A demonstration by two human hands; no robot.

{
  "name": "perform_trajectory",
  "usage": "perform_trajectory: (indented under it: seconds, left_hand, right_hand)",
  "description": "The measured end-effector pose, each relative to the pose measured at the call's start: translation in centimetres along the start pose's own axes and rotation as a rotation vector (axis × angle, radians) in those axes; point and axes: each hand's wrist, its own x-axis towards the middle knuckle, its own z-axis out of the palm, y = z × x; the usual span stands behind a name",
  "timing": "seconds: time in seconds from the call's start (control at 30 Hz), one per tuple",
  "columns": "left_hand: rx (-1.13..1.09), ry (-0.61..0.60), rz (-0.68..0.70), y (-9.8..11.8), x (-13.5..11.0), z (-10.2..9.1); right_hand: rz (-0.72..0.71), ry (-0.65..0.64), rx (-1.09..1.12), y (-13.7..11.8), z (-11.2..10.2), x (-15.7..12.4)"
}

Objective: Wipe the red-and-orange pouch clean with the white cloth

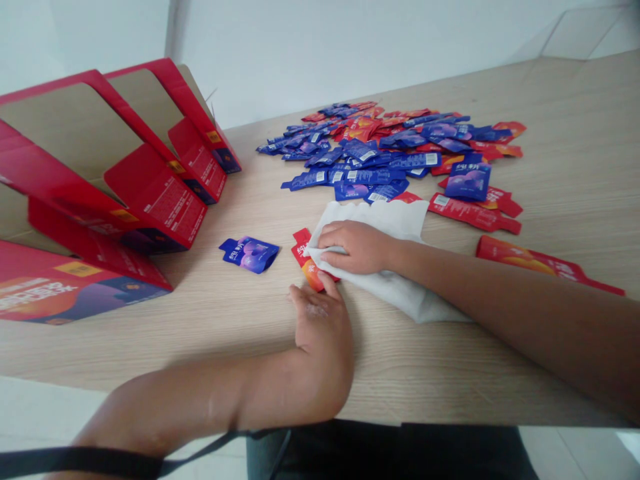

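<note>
My right hand (357, 247) is closed around a fold of white cloth (395, 217), which spreads over the table beneath it and under the forearm. The cloth's left edge lies over part of a small red-and-orange pouch (301, 250). At the lower edge of that pouch is my left hand (323, 310), its wrist bent and its visible fingers apart. One fingertip touches the pouch; the other fingers are partly hidden. To the left, a blue-purple spouted pouch (250, 255) lies flat by itself.
Several open red cartons (150, 193) stand along the left side. A heap of blue pouches (360, 153) mixed with red ones lies at the back. Right of the cloth are a red pouch (473, 212) and a larger red packet (540, 263), partly behind my right forearm.
</note>
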Motion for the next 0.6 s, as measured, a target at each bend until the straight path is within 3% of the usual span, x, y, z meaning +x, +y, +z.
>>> perform_trajectory:
  seconds: [0.23, 0.6]
  left_hand:
    - [-0.017, -0.048, 0.0, 0.04, 0.27, -0.18]
    - [0.018, -0.008, 0.006, -0.11, -0.05, 0.04]
  right_hand:
    - [-0.001, 0.001, 0.002, 0.0, 0.04, 0.02]
    - [0.0, -0.006, 0.006, -0.02, 0.0, -0.03]
